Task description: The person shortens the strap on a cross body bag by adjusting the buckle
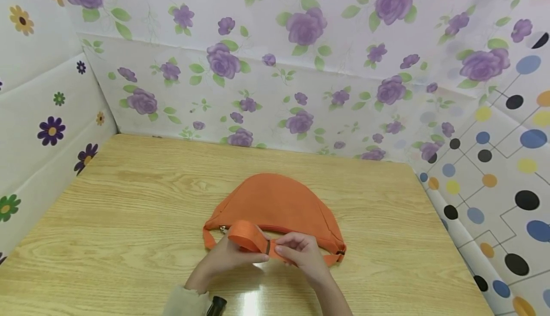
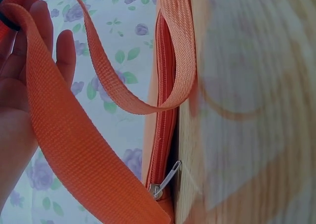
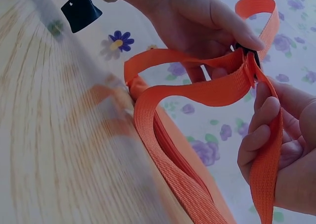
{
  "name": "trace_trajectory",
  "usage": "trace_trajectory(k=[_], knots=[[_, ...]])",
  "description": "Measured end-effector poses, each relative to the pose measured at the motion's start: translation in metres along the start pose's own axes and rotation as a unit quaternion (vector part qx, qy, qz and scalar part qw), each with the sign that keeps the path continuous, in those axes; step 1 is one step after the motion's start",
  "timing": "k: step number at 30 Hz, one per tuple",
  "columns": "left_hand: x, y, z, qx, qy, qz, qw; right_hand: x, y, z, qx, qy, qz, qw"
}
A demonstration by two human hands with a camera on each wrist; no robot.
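An orange half-moon waist bag (image 1: 275, 196) lies on the table, its zipped edge toward me. Above that edge my left hand (image 1: 232, 255) holds the orange webbing strap (image 1: 246, 233) at a dark strap slider (image 3: 251, 55), thumb on the near side. A strap loop stands up beyond the slider. My right hand (image 1: 304, 254) pinches the strap just right of the slider, and in the right wrist view a length of webbing hangs down across its fingers. Slack strap (image 2: 84, 160) curves down to the bag in the left wrist view, near the metal zipper pull (image 2: 165, 180).
The bag rests on a glossy wood-grain table (image 1: 142, 201). Behind it hangs a sheet with purple flowers (image 1: 258, 68); a dotted sheet (image 1: 507, 182) is at the right and a daisy-print sheet (image 1: 47, 101) at the left. A black wrist mount (image 3: 83, 11) sits by the left sleeve.
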State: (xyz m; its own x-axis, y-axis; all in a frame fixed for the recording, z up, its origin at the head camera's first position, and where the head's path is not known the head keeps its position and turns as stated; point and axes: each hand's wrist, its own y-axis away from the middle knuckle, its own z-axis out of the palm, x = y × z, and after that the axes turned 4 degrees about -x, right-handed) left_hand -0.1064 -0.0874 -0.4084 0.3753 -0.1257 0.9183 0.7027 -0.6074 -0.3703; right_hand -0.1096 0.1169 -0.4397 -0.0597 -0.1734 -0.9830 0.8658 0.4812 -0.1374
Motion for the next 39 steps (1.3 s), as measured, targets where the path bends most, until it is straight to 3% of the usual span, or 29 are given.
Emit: trace_trajectory(k=[5, 21, 30, 39], knots=[[0.0006, -0.0004, -0.0001, -0.003, -0.002, -0.005, 1.0, -0.0014, -0.0017, 0.0022, 0.005, -0.01, 0.009, 1.0], [-0.0021, -0.0038, 0.0, -0.022, -0.008, 0.039, 0.999, -0.0029, -0.004, 0.0058, 0.005, -0.002, 0.031, 1.0], [-0.0023, -0.003, -0.0007, -0.018, -0.014, 0.045, 0.9987, -0.004, -0.0036, 0.006, -0.015, 0.019, 0.011, 1.0], [0.0, -0.0002, -0.0007, 0.001, -0.018, 0.005, 0.9998, -0.0016, 0.0008, 0.0, -0.031, 0.018, 0.006, 0.999]])
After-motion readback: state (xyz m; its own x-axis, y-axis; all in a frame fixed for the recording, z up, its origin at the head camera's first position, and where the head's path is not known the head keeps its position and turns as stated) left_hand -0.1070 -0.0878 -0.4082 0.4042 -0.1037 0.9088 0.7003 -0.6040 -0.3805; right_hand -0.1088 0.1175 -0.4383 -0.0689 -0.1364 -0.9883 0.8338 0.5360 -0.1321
